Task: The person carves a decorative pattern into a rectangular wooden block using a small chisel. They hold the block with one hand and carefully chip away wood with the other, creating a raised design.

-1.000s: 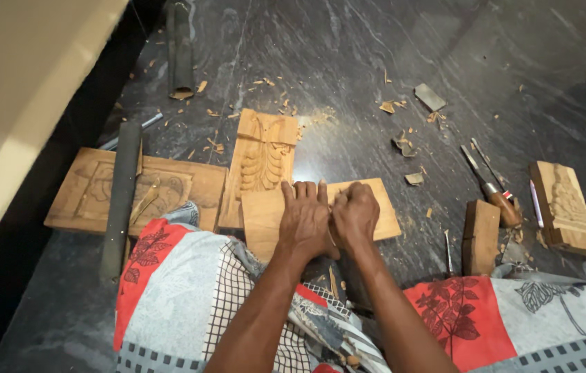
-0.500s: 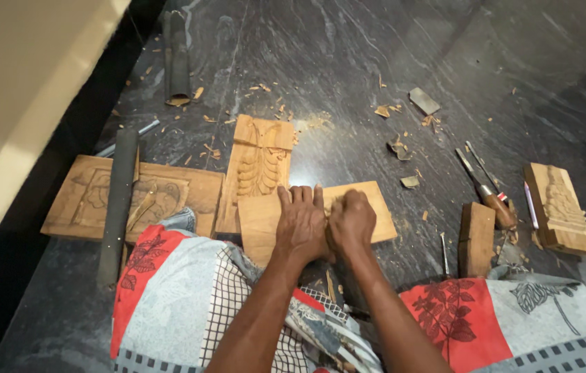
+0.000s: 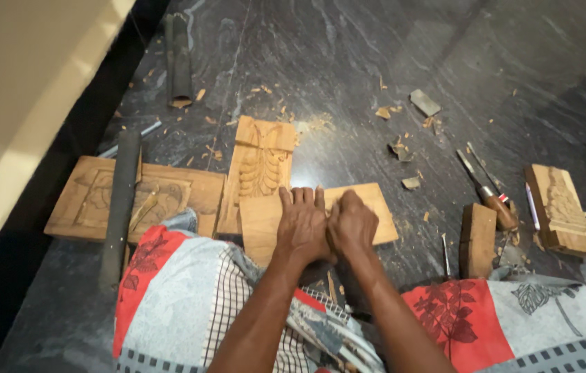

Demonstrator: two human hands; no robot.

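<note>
Standing over this person sitting on the dark stone floor (image 3: pixel 348 83), legs spread in a patterned cloth wrap (image 3: pixel 189 297), with a plain wooden board (image 3: pixel 376 207) lying flat on the floor between the knees, touching the carved pieces on its left. Both hands sit right on top of it. The left hand (image 3: pixel 302 224) lies flat, fingers stretched out and together, palm pressing down, looks like it's there to pin the board so it doesn't slide. The right hand (image 3: pixel 352 224) is curled into a loose fist just beside it, knuckles up; it might be gripping a small tool, but I honestly can't tell, nothing sticks out of it.

Around them: a tall carved panel (image 3: pixel 260 169) with a leafy pattern butts against the board's upper left, and a wide relief panel (image 3: pixel 162 193) lies further left with a long dark rod (image 3: pixel 119 207) laid across it. Another dark tube (image 3: pixel 178 62) lies up by the wall. Off to the right there's a small upright wooden block (image 3: pixel 478 240), a couple of chisels (image 3: pixel 486 186) and a carved bracket piece (image 3: pixel 561 211), all well apart from the hands. Wood chips (image 3: pixel 403 148) are scattered all over. Nothing really crowds the board except the carved panel at its edge.
</note>
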